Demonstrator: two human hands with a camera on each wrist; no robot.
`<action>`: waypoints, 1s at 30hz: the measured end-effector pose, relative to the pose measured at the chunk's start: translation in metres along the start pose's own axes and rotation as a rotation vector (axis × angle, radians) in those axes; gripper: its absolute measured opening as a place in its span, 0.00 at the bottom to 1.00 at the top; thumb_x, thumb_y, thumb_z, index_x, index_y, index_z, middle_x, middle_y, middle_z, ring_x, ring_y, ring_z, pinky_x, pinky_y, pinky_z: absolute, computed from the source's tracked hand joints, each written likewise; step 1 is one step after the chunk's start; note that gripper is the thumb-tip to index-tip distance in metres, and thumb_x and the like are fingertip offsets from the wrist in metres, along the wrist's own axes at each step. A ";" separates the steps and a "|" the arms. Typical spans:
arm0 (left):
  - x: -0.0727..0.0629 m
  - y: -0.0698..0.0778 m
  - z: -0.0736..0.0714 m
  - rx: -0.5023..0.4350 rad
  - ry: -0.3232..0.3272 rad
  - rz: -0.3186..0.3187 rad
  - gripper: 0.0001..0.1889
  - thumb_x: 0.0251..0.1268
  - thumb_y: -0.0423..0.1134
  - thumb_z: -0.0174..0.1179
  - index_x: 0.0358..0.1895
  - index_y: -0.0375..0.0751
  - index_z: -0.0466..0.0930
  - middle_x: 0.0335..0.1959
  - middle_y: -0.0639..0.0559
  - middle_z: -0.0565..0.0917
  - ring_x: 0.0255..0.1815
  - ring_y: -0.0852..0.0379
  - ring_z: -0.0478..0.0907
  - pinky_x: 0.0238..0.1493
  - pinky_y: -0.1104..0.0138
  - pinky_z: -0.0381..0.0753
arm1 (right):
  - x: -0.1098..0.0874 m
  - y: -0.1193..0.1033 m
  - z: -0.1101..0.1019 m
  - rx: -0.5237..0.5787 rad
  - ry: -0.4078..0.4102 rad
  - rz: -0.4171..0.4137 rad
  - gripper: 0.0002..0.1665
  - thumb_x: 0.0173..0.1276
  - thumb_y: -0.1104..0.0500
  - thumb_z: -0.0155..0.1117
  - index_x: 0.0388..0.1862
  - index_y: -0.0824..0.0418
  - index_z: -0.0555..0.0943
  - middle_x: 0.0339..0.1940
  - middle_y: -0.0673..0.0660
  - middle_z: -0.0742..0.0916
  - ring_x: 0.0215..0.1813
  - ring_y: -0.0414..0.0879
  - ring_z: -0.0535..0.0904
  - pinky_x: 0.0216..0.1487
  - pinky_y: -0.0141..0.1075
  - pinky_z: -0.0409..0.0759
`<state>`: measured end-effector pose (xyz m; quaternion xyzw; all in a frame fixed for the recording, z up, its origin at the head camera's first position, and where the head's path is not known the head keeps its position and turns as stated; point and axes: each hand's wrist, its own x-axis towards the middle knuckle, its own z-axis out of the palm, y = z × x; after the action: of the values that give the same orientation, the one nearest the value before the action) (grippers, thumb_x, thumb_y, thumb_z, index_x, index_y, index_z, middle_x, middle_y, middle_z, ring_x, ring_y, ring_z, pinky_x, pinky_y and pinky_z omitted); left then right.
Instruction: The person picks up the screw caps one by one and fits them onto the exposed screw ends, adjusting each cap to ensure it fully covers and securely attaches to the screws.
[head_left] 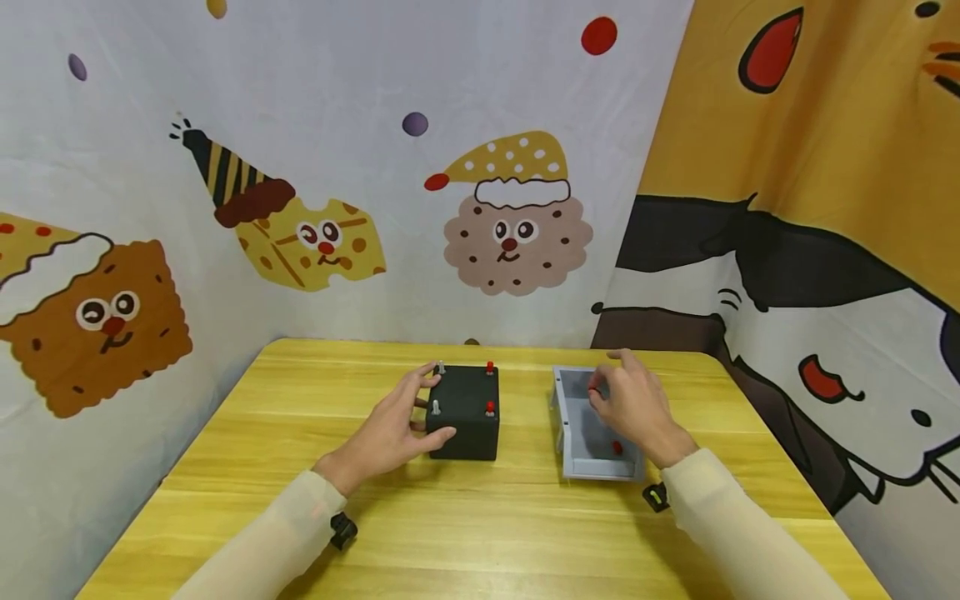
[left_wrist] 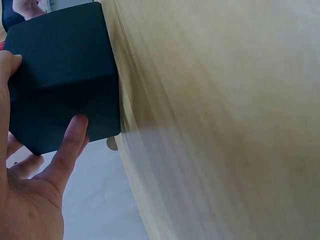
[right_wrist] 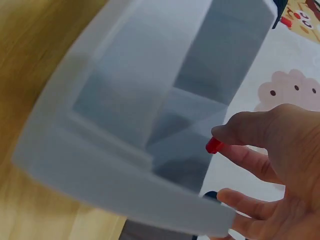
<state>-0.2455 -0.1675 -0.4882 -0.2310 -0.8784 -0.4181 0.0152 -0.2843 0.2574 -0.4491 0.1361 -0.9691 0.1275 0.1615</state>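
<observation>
A black box [head_left: 463, 412] stands on the table, with two bare silver posts on its left top edge and two red-capped posts on its right. My left hand [head_left: 390, 425] spreads round the box's left side. Its thumb lies straight along the front face, and in the left wrist view a straight finger [left_wrist: 70, 140] touches the side. My right hand [head_left: 637, 404] is over a grey open tray [head_left: 603, 469], pinching a small red cap [right_wrist: 213, 145] between thumb and index finger. Another red piece [head_left: 617, 447] lies in the tray's near end.
The yellow wooden table [head_left: 450, 533] carries the box and the tray, with a gap between them. Behind the table's far edge hangs a printed cloth [head_left: 480, 75] with cartoon figures. Black devices [head_left: 343, 531] are strapped at both wrists.
</observation>
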 end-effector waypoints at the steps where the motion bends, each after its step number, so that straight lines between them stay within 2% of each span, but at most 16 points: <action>1: 0.000 0.000 0.000 -0.001 0.001 0.003 0.58 0.78 0.61 0.78 0.98 0.59 0.48 0.90 0.45 0.70 0.69 0.43 0.89 0.59 0.63 0.97 | 0.000 -0.001 -0.001 0.005 0.014 -0.008 0.04 0.72 0.61 0.84 0.39 0.58 0.94 0.76 0.75 0.85 0.61 0.74 0.89 0.59 0.71 0.90; 3: 0.001 0.001 0.000 0.000 0.004 0.006 0.58 0.78 0.61 0.78 0.98 0.59 0.48 0.90 0.45 0.70 0.68 0.44 0.89 0.58 0.63 0.97 | 0.000 -0.004 -0.003 0.012 0.040 -0.024 0.04 0.72 0.61 0.84 0.39 0.57 0.94 0.74 0.73 0.86 0.62 0.73 0.89 0.59 0.71 0.90; 9: 0.001 0.001 0.001 0.010 0.008 0.007 0.58 0.78 0.62 0.78 0.98 0.59 0.48 0.89 0.45 0.70 0.67 0.46 0.89 0.58 0.64 0.97 | -0.002 -0.015 -0.008 0.045 0.098 -0.059 0.05 0.72 0.61 0.84 0.39 0.57 0.93 0.66 0.69 0.90 0.59 0.68 0.90 0.49 0.61 0.93; 14: 0.001 0.002 0.002 0.014 0.008 0.005 0.58 0.78 0.63 0.78 0.98 0.60 0.48 0.90 0.46 0.70 0.67 0.47 0.89 0.58 0.67 0.96 | -0.002 -0.027 -0.013 0.069 0.119 -0.066 0.06 0.73 0.60 0.85 0.42 0.57 0.93 0.54 0.64 0.93 0.45 0.57 0.88 0.39 0.49 0.90; 19: 0.001 0.002 0.002 0.015 0.009 0.001 0.58 0.77 0.63 0.78 0.98 0.60 0.48 0.89 0.46 0.71 0.67 0.47 0.89 0.57 0.69 0.95 | -0.001 -0.040 -0.019 0.107 0.125 -0.075 0.04 0.74 0.61 0.83 0.43 0.56 0.93 0.44 0.58 0.95 0.34 0.47 0.81 0.30 0.37 0.79; 23: 0.001 0.002 0.001 0.018 0.012 0.000 0.58 0.77 0.63 0.78 0.98 0.58 0.48 0.89 0.45 0.71 0.68 0.46 0.89 0.57 0.68 0.96 | 0.001 -0.049 -0.022 0.153 0.125 -0.096 0.04 0.75 0.62 0.82 0.45 0.56 0.94 0.43 0.55 0.97 0.33 0.44 0.84 0.29 0.35 0.79; 30: -0.001 0.003 0.001 0.030 0.007 -0.001 0.58 0.78 0.63 0.78 0.98 0.59 0.48 0.89 0.45 0.71 0.67 0.46 0.89 0.57 0.68 0.95 | 0.000 -0.063 -0.025 0.194 0.105 -0.102 0.04 0.75 0.62 0.83 0.46 0.56 0.95 0.43 0.54 0.98 0.42 0.48 0.93 0.37 0.42 0.90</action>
<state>-0.2434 -0.1655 -0.4871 -0.2287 -0.8847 -0.4055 0.0215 -0.2582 0.2058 -0.4135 0.1935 -0.9342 0.2194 0.2043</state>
